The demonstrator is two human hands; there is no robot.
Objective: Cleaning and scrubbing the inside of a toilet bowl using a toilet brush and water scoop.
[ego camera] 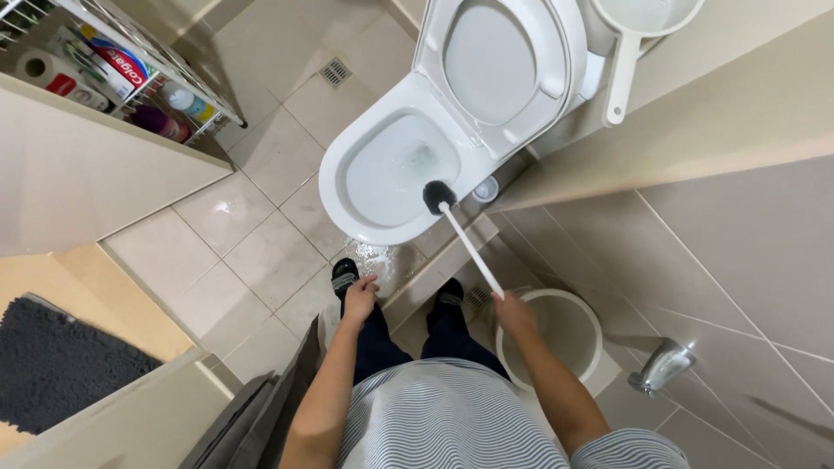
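Nearest us: striped shirt, dark trousers, both arms stretched down. Our left hand [359,293] hangs free over the left knee, fingers loose, gripping nothing. Our right hand [512,311] is closed round the end of the toilet brush [465,239] handle, white stick running up-left from the fist. Hands well apart. Just below the right hand sits a white bucket [573,313], w/ a chrome tap [662,365] on the tiled wall beside it.

Further out, black slippers [345,274] on wet floor tiles [252,252]; a puddle shines btw the feet and the bowl base. Then the brush's black head rests on the near rim of the toilet bowl [347,187], seat and lid up. A white dipper [621,69] hangs over the cistern ledge. Far left, a wire rack [130,65] of toiletries.

Risks, as we judge: wet tiles + slippers = slip if we lean in. One-handed grip at the far end of a long handle gives poor control, so the head may skid off the rim and flick dirty water onto floor or legs.
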